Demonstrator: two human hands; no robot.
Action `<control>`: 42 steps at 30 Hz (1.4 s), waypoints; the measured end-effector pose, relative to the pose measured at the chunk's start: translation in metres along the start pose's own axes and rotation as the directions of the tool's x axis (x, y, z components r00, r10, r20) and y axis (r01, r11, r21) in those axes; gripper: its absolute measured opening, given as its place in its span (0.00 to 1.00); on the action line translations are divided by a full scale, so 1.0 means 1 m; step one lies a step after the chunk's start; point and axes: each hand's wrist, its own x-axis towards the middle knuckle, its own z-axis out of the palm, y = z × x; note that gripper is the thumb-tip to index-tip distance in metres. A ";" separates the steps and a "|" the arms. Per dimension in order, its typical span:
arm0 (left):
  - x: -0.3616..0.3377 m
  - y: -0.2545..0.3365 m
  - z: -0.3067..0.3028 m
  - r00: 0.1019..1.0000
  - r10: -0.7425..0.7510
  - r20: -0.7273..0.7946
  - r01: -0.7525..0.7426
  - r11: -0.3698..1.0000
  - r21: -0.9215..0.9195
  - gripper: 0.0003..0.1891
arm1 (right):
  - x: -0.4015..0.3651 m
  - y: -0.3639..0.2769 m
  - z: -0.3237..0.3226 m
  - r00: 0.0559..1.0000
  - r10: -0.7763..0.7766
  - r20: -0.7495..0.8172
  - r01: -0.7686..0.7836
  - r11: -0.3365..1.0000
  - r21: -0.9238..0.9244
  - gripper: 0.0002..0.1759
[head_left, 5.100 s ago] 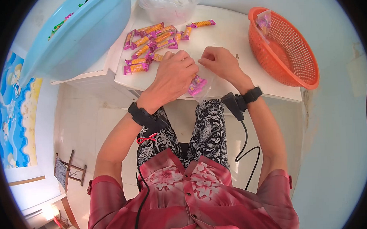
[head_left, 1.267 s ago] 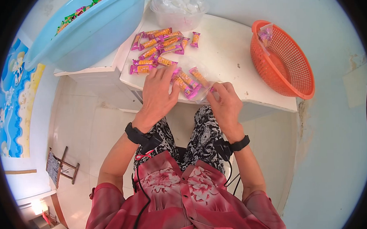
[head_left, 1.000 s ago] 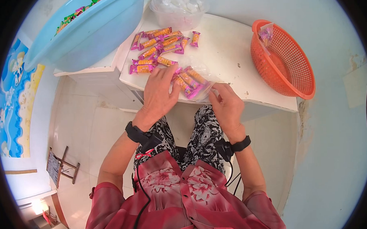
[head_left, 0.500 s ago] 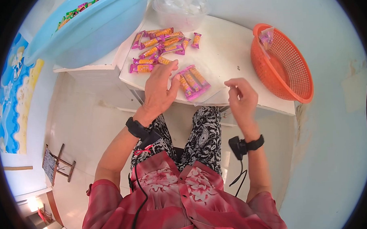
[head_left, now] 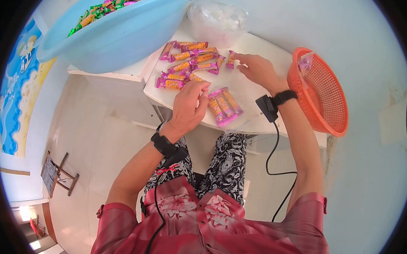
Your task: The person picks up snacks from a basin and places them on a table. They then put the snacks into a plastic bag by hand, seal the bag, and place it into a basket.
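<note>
My left hand (head_left: 190, 105) is closed in a pinch at the upper left edge of a clear plastic bag (head_left: 225, 122). Inside that bag, three wrapped snack sticks (head_left: 225, 104) in orange and purple lie side by side near the table's front edge. My right hand (head_left: 260, 72) reaches over the table, thumb and forefinger on the right end of a single wrapped snack stick (head_left: 230, 60). Left of it is a loose pile of the same purple-wrapped snack sticks (head_left: 183, 66), partly behind my left fingertips.
A big blue basin (head_left: 120, 49) of green- and purple-wrapped snacks stands at upper left. At the back of the white table (head_left: 261, 108) is a clear bag of pale contents (head_left: 220, 21). An orange basket (head_left: 321, 94), holding a small packet, sits at right. A folding stool (head_left: 57, 174) stands on the floor.
My right hand has moved up and left from the table's front edge to the lone snack stick. My left hand stays beside the bag. The whole view has shifted slightly.
</note>
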 end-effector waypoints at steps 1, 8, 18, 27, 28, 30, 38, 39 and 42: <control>0.000 0.000 0.000 1.000 0.000 0.001 0.000 1.000 0.000 0.15 | 0.004 -0.006 0.000 0.998 0.018 0.059 -0.016 0.999 -0.034 0.18; 0.001 0.000 -0.001 0.999 -0.006 0.031 0.005 0.999 0.031 0.16 | 0.016 0.001 0.014 0.987 0.016 0.160 0.012 0.985 -0.173 0.15; 0.000 -0.005 0.000 0.998 -0.050 0.047 0.051 0.999 -0.007 0.15 | -0.070 -0.018 -0.013 0.966 0.255 -0.051 -0.241 0.951 0.194 0.17; 0.012 0.052 -0.005 0.974 0.191 0.124 -0.206 0.971 0.118 0.21 | -0.213 -0.051 -0.020 0.817 0.568 -0.099 -0.204 0.446 0.871 0.15; 0.015 0.064 -0.001 0.956 0.252 0.149 -0.272 0.953 0.133 0.22 | -0.225 -0.058 -0.018 0.796 0.601 -0.080 -0.184 0.365 0.913 0.15; 0.016 0.081 0.007 0.929 0.284 0.238 -0.326 0.932 0.159 0.24 | -0.241 -0.072 -0.010 0.786 0.618 -0.022 -0.206 0.295 0.933 0.15; 0.010 0.078 0.025 0.895 0.226 0.384 -0.342 0.901 0.268 0.13 | -0.247 -0.099 0.003 0.805 0.594 -0.014 -0.353 0.497 0.793 0.14; 0.010 0.079 0.025 0.899 0.234 0.370 -0.343 0.901 0.265 0.11 | -0.242 -0.102 -0.001 0.808 0.590 -0.007 -0.372 0.519 0.769 0.14; 0.012 0.083 0.025 0.904 0.261 0.338 -0.352 0.904 0.244 0.06 | -0.229 -0.105 -0.002 0.822 0.565 -0.071 -0.337 0.582 0.740 0.14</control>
